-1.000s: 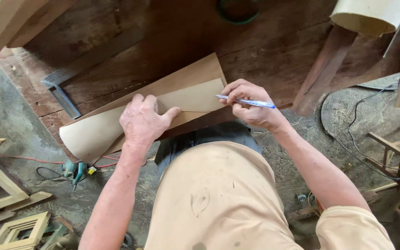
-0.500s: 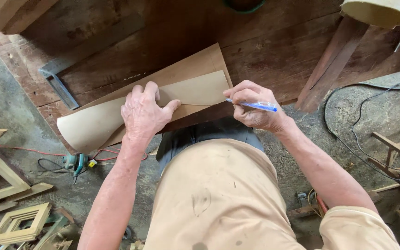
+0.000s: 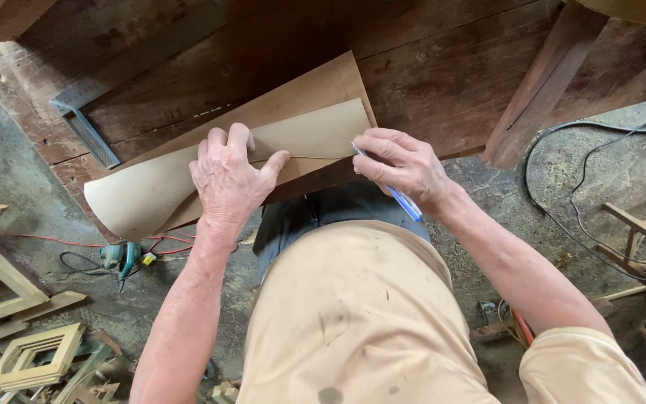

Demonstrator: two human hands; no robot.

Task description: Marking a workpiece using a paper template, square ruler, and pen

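A pale curved template [image 3: 315, 135] lies on a tan board [image 3: 300, 93] on top of a dark wooden workbench [image 3: 428, 67]. My left hand [image 3: 229, 176] presses flat on the template near its middle. A blue and white pen [image 3: 394, 191] sits in my right hand [image 3: 405, 164], its tip at the template's right end close to the bench edge. A thin drawn line runs along the template's lower edge between the two hands.
A metal square [image 3: 84, 123] rests on the bench at the left. On the concrete floor lie wooden frames [image 3: 28, 355], a teal power tool [image 3: 121, 258] with a red cord, and black cables [image 3: 585, 194] at the right. A slanted plank [image 3: 543, 90] leans right.
My right hand has turned, so the pen now points down toward me instead of sideways. The view has shifted slightly; my left hand stays pressed on the template.
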